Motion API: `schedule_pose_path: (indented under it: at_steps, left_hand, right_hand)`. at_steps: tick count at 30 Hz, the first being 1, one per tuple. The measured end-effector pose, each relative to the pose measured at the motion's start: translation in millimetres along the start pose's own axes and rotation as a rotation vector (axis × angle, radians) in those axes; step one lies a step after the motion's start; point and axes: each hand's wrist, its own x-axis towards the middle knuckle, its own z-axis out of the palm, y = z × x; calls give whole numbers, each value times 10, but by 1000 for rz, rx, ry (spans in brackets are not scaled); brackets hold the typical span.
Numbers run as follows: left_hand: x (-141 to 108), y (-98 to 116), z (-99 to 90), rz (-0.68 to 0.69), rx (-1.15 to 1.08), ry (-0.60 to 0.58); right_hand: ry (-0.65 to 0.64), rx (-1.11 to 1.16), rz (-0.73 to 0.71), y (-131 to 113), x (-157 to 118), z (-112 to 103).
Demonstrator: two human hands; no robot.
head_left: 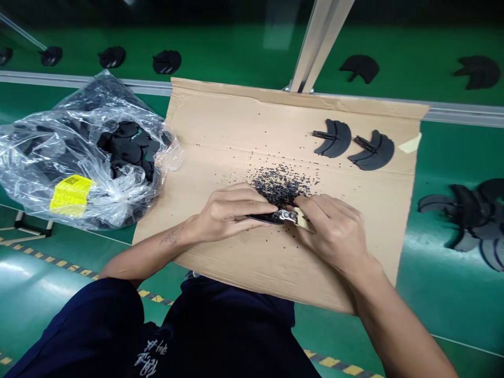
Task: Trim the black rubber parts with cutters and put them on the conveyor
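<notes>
My left hand (225, 212) is closed on a dark, curved black plastic part (268, 217), most of it hidden by the fingers. Wrapped round the pale handles of a pair of cutting nippers (288, 216) is my right hand (334, 228). The metal jaws meet the edge of the black part; whether they are closed on it I cannot tell. Just beyond both hands lies a heap of small black plastic scraps (279, 184), scattered over a cardboard sheet (212, 262). Two black fan-shaped parts (337, 139) (376, 150) rest on the cardboard at the far right.
A clear plastic bag (35, 152) full of black parts, with a yellow label (71, 191), sits at the left. More black parts (472, 215) are piled on the green table at the right. A metal post (321, 44) rises behind the cardboard.
</notes>
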Motion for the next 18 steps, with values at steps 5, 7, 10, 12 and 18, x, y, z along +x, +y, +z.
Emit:
schedule_pose_path:
  at_steps: [5, 7, 10, 12, 18]
  left_hand:
    - [-6, 31, 22, -42, -29, 7]
    - [7, 44, 13, -55, -34, -6]
    - [34, 60, -18, -65, 4, -26]
    - [41, 68, -36, -66, 43, -28]
    - [7, 38, -15, -31, 169, -63]
  right_hand:
    - [-7, -8, 20, -28, -7, 13]
    - [-19, 101, 46, -31, -22, 29]
    - [-44, 289, 107, -18, -43, 52]
    - [-48, 283, 159, -2, -47, 65]
    - [-63, 83, 161, 34, -48, 93]
